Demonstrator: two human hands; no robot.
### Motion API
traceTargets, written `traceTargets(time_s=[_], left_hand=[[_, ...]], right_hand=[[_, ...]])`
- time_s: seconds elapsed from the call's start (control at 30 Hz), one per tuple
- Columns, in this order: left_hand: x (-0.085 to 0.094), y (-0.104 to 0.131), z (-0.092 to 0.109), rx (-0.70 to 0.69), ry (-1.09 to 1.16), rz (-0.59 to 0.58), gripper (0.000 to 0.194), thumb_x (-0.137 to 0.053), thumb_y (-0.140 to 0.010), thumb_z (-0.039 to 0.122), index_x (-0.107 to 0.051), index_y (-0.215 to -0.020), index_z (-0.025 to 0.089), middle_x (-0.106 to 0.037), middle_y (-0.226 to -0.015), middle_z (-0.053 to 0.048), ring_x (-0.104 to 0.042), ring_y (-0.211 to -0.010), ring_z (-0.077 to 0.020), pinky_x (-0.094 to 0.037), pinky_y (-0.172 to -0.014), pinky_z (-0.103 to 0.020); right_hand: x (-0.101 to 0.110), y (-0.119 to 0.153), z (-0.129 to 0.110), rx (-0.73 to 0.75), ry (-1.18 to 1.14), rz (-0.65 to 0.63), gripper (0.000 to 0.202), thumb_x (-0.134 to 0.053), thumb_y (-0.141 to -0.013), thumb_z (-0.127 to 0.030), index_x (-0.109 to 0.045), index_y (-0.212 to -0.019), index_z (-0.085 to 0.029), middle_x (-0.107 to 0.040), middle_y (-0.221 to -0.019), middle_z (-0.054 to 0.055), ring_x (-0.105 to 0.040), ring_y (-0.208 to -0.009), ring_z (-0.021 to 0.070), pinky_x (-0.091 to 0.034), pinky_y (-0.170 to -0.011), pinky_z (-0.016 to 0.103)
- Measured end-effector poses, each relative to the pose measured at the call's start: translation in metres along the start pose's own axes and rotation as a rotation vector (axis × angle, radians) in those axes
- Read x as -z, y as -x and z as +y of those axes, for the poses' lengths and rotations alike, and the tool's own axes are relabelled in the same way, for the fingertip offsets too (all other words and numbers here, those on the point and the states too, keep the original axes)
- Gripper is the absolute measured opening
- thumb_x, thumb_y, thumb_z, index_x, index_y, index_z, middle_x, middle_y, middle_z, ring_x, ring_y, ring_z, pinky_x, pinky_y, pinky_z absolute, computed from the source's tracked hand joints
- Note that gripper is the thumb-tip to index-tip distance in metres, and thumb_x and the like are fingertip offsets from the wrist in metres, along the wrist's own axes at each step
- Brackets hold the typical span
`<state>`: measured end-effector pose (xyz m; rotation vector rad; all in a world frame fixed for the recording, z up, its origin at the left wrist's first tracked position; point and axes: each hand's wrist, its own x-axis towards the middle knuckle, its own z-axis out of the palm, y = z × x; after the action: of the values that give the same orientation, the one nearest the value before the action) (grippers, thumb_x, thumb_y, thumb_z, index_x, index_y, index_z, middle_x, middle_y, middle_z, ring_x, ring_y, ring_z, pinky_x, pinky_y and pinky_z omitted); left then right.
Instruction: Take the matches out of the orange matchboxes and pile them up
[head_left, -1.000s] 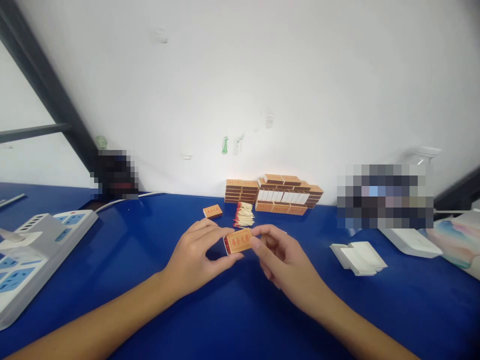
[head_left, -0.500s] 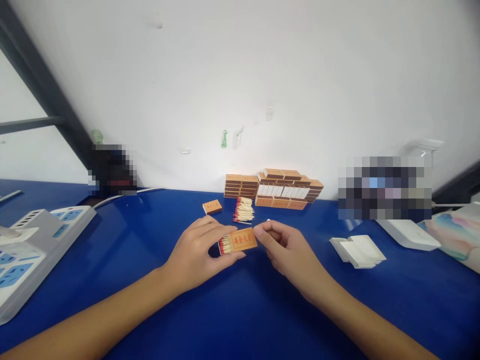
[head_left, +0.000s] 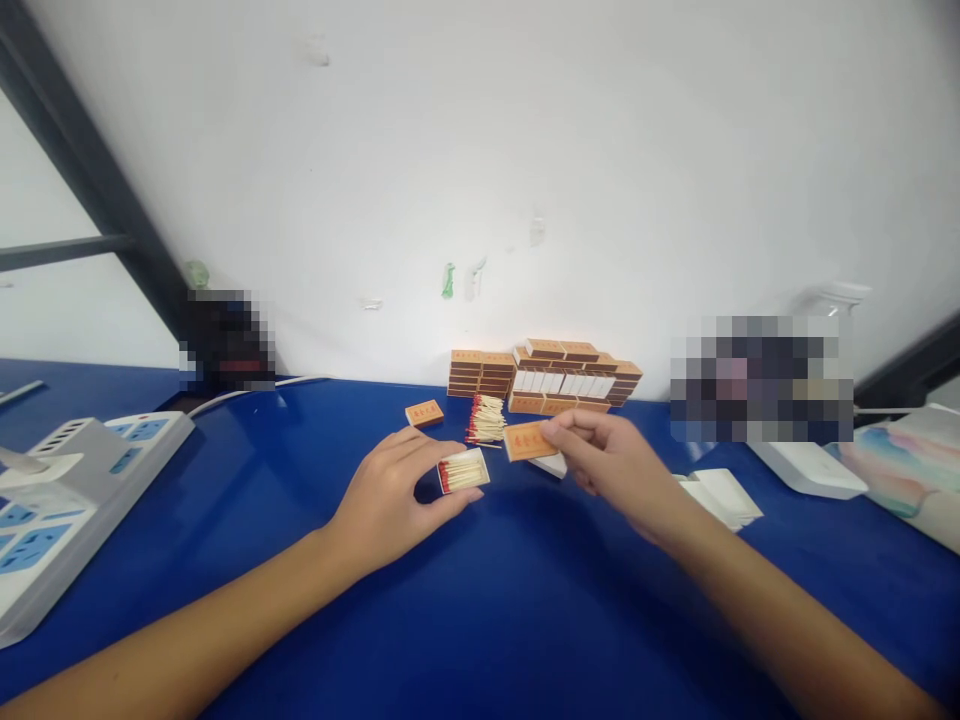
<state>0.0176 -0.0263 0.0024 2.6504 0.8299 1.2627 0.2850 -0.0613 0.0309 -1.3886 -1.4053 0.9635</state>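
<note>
Left hand: the thumb and fingers are clamped on an inner matchbox tray, fingers along its far side and thumb beneath its near side.
Inner matchbox tray: open-topped and filled with matches, their red heads at the end toward the palm; it lies in the gap between thumb and fingers, its other end reaching past the fingertips.
Right hand: thumb and fingers pinched together on the right end of an orange matchbox sleeve; the other fingers curl in under the palm.
Orange matchbox sleeve: printed side up, sticking out leftward from the fingertips, apart from the inner matchbox tray and up to the right of it.
White piece: partly hidden beneath the orange matchbox sleeve; what it is cannot be told.
Loose matches: heaped on the blue tabletop, just beyond the hands, red heads mostly leftward.
Single matchbox: flat, left of the loose matches.
Stacked matchboxes: by the wall, with a row of white pieces in their front.
White box parts: piled beyond the right forearm, partly covered by it.
Power strip: far left.
</note>
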Motion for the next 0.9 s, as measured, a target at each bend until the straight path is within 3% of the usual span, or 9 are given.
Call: traceTargets(time_s=[0.1, 0.2, 0.3, 0.43, 0.53, 0.77, 0.9], left_hand=[[-0.001, 0.000, 0.000, 0.001, 0.004, -0.010, 0.035, -0.082, -0.088, 0.039, -0.072, -0.116, 0.020, -0.079, -0.106, -0.005, -0.071, -0.093, -0.0218, -0.060, -0.088, -0.041], [-0.002, 0.001, -0.001, 0.005, 0.007, -0.042, 0.035, -0.082, -0.089, 0.040, -0.072, -0.115, 0.020, -0.079, -0.105, -0.004, -0.070, -0.092, -0.0215, -0.059, -0.087, -0.041], [-0.003, 0.002, -0.001, 0.008, 0.009, -0.065, 0.033, -0.081, -0.089, 0.040, -0.073, -0.115, 0.020, -0.079, -0.104, -0.004, -0.069, -0.092, -0.0217, -0.058, -0.088, -0.042], [-0.003, 0.003, 0.000, -0.007, 0.009, -0.095, 0.032, -0.080, -0.091, 0.041, -0.073, -0.114, 0.020, -0.078, -0.100, -0.004, -0.068, -0.091, -0.0218, -0.057, -0.088, -0.042], [-0.003, 0.003, 0.000, -0.012, 0.017, -0.103, 0.032, -0.080, -0.091, 0.041, -0.073, -0.114, 0.019, -0.078, -0.099, -0.004, -0.068, -0.091, -0.0214, -0.057, -0.088, -0.041], [-0.004, 0.004, 0.001, -0.005, 0.027, -0.120, 0.034, -0.080, -0.090, 0.041, -0.073, -0.115, 0.019, -0.077, -0.098, -0.004, -0.067, -0.091, -0.0217, -0.057, -0.088, -0.041], [-0.003, 0.003, 0.002, -0.035, 0.024, -0.126, 0.033, -0.079, -0.091, 0.040, -0.072, -0.115, 0.018, -0.076, -0.094, -0.003, -0.066, -0.088, -0.0206, -0.057, -0.088, -0.040]], right_hand=[[0.029, -0.007, -0.006, 0.041, 0.124, 0.076, 0.053, -0.071, -0.082, -0.072, -0.061, -0.076, -0.020, -0.040, -0.057, -0.006, -0.030, -0.049, 0.0087, -0.023, -0.047, 0.025], [0.061, -0.012, -0.010, 0.017, 0.328, 0.121, 0.056, -0.073, -0.078, -0.075, -0.063, -0.075, -0.020, -0.044, -0.059, -0.004, -0.035, -0.053, 0.0103, -0.025, -0.049, 0.026], [0.091, -0.016, -0.007, -0.002, 0.513, 0.102, 0.059, -0.069, -0.079, -0.078, -0.063, -0.071, -0.020, -0.052, -0.064, 0.000, -0.043, -0.059, 0.0136, -0.031, -0.053, 0.028], [0.115, -0.019, 0.001, -0.025, 0.634, 0.050, 0.054, -0.066, -0.082, -0.073, -0.060, -0.068, -0.021, -0.049, -0.063, 0.000, -0.043, -0.060, 0.0149, -0.032, -0.054, 0.029], [0.113, -0.019, 0.002, -0.071, 0.567, 0.063, 0.054, -0.065, -0.083, -0.072, -0.060, -0.069, -0.020, -0.053, -0.065, 0.000, -0.043, -0.061, 0.0145, -0.031, -0.054, 0.029], [0.071, -0.016, -0.003, -0.153, 0.457, -0.018, 0.055, -0.066, -0.082, -0.075, -0.067, -0.073, -0.020, -0.043, -0.059, -0.003, -0.035, -0.056, 0.0119, -0.025, -0.052, 0.027], [0.075, -0.020, 0.005, -0.136, 0.446, 0.102, 0.056, -0.067, -0.081, -0.075, -0.068, -0.074, -0.019, -0.049, -0.061, -0.002, -0.038, -0.056, 0.0122, -0.028, -0.053, 0.028]])
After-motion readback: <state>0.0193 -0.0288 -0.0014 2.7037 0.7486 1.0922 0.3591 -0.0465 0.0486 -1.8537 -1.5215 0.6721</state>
